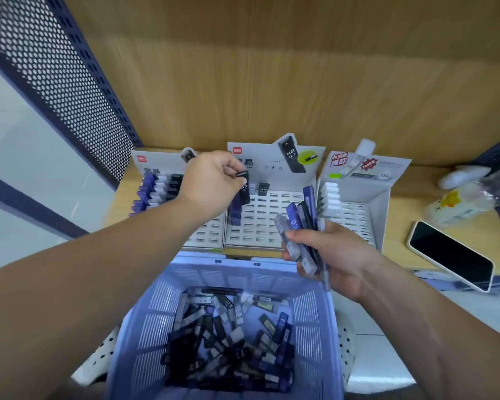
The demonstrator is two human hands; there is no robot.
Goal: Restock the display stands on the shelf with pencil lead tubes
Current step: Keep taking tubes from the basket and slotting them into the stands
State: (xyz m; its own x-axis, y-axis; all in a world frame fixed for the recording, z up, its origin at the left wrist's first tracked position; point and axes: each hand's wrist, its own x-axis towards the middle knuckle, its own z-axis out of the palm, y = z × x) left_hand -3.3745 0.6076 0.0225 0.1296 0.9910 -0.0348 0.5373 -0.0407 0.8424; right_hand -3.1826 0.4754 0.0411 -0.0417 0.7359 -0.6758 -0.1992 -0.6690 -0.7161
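Head view, early yet: pinching black tube [244, 189] in left hand [211, 183] over mostly unfilled stand [274, 223], gripping bundle [302, 226] in right hand [331, 255], plenty more in basket [311, 316] below.

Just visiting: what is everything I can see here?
display stands: three, white, side by side on the wooden shelf
basket: one, lilac, below the shelf
loose tubes: many, black, blue, clear, in the basket
black tube: one, over the stands
bunch of tubes: several, blue, black, clear, before the stands
phone: one, dark screen, shelf's right
bottle: one, clear, behind the phone
left hand: pinches the black tube
right hand: grips the bunch of tubes
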